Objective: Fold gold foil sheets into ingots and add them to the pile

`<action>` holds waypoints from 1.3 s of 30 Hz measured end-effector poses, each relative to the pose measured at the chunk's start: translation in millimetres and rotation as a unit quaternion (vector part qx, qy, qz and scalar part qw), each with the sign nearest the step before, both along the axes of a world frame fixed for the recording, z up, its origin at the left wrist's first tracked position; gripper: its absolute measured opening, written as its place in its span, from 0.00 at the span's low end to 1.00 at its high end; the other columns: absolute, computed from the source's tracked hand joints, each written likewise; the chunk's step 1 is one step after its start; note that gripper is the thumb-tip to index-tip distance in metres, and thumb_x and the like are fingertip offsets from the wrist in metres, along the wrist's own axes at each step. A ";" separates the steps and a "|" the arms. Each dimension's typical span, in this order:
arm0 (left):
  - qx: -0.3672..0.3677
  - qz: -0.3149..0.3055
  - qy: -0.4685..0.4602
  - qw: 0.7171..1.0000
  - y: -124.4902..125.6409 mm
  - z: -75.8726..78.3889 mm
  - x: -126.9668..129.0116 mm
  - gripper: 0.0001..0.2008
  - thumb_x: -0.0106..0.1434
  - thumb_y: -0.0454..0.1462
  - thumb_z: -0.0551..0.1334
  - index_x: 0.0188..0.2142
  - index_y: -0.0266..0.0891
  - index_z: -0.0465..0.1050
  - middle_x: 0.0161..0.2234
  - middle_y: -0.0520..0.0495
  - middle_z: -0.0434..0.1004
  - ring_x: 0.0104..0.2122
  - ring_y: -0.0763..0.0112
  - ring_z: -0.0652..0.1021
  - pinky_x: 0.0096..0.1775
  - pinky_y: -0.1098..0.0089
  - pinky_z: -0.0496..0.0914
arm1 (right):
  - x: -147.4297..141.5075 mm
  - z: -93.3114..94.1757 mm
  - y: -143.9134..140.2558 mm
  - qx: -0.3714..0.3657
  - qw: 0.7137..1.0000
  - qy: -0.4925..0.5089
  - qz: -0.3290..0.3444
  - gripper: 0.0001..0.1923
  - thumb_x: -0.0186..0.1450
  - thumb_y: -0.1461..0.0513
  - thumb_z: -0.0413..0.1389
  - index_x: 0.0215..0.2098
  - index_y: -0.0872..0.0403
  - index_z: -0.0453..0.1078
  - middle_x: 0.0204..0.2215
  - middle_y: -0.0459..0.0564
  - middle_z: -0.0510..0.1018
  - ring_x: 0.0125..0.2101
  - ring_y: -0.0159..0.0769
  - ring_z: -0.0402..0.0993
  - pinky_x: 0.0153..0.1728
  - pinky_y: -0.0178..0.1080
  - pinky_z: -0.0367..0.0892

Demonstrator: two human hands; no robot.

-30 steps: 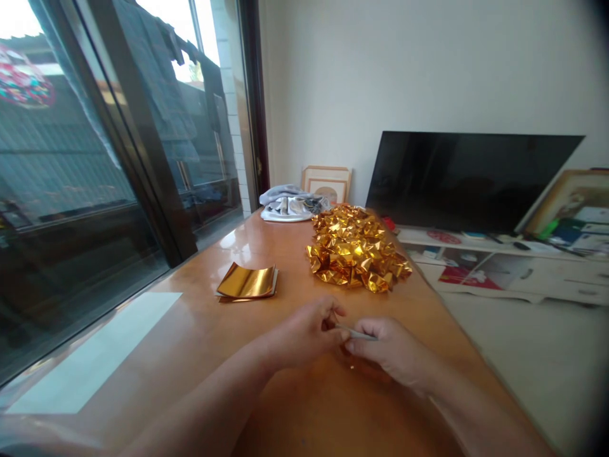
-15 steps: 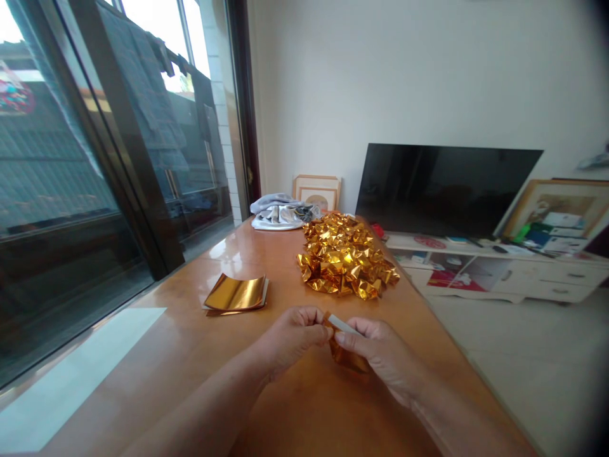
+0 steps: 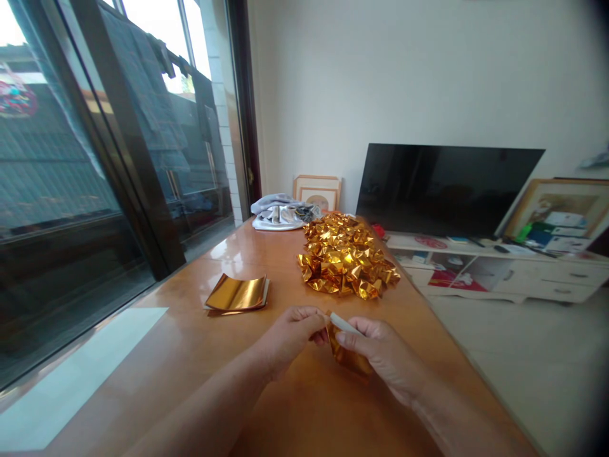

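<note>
Left hand [image 3: 290, 335] and right hand [image 3: 380, 355] both pinch one gold foil sheet [image 3: 347, 355] between fingertips, just above the wooden table [image 3: 190, 343], at 6 o'clock of the view. White back of the sheet shows at its top edge. Stack of flat gold sheets [image 3: 236, 293] at 10 o'clock of the hands, near. Pile of folded gold pieces [image 3: 345, 257] at 12 o'clock. Grey cloth [image 3: 278, 212] beyond, at the table's far end. Dark TV [image 3: 442, 190] at 2 o'clock.
</note>
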State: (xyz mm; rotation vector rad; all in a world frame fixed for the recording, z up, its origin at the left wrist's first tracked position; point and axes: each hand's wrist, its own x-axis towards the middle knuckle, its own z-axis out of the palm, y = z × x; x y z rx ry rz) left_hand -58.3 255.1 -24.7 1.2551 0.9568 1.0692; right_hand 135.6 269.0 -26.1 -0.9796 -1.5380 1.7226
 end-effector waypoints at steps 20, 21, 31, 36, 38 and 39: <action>-0.028 0.006 0.080 0.996 2.8 -16.1 2.2 0.09 0.59 0.38 0.64 0.37 0.35 0.71 0.26 0.54 0.69 0.26 0.75 0.68 0.29 0.73 0.58 | 2.3 -13.3 8.4 0.033 0.995 -0.090 -0.024 0.20 0.61 0.47 0.60 0.29 0.55 0.66 0.23 0.41 0.67 0.24 0.29 0.59 0.25 0.33 0.52; -0.030 0.007 0.075 0.997 3.1 -16.6 2.1 0.10 0.58 0.37 0.65 0.38 0.36 0.71 0.26 0.54 0.69 0.26 0.76 0.67 0.29 0.73 0.57 | 2.7 -13.3 8.7 0.030 0.995 -0.091 -0.024 0.20 0.61 0.47 0.60 0.29 0.55 0.65 0.22 0.41 0.66 0.24 0.29 0.59 0.25 0.33 0.52; 0.002 0.027 0.112 0.993 7.0 -28.3 -1.2 0.14 0.53 0.29 0.61 0.40 0.37 0.68 0.25 0.56 0.69 0.23 0.78 0.66 0.26 0.74 0.54 | 0.6 -20.2 9.6 0.080 0.986 -0.141 -0.027 0.19 0.62 0.48 0.59 0.28 0.55 0.66 0.23 0.42 0.68 0.24 0.30 0.60 0.25 0.33 0.54; 0.013 0.040 0.157 0.987 4.0 -26.7 0.7 0.14 0.53 0.28 0.60 0.40 0.37 0.67 0.25 0.56 0.67 0.22 0.79 0.64 0.24 0.75 0.53 | 2.4 -26.4 12.1 0.102 0.981 -0.165 -0.002 0.21 0.63 0.46 0.57 0.27 0.54 0.65 0.21 0.42 0.65 0.23 0.30 0.59 0.23 0.33 0.52; 0.015 0.044 0.187 0.981 2.4 -24.4 1.2 0.13 0.54 0.29 0.60 0.40 0.37 0.67 0.24 0.57 0.66 0.21 0.79 0.63 0.23 0.75 0.53 | 3.9 -29.8 14.6 0.114 0.977 -0.180 0.002 0.21 0.64 0.46 0.57 0.27 0.53 0.65 0.21 0.42 0.65 0.23 0.31 0.59 0.23 0.34 0.52; 0.020 0.047 0.204 0.978 1.8 -23.4 1.3 0.12 0.54 0.29 0.60 0.40 0.37 0.68 0.24 0.56 0.67 0.21 0.79 0.64 0.23 0.75 0.53 | 4.6 -31.4 15.9 0.126 0.975 -0.184 0.004 0.20 0.64 0.46 0.57 0.26 0.53 0.65 0.21 0.42 0.65 0.23 0.31 0.59 0.24 0.34 0.52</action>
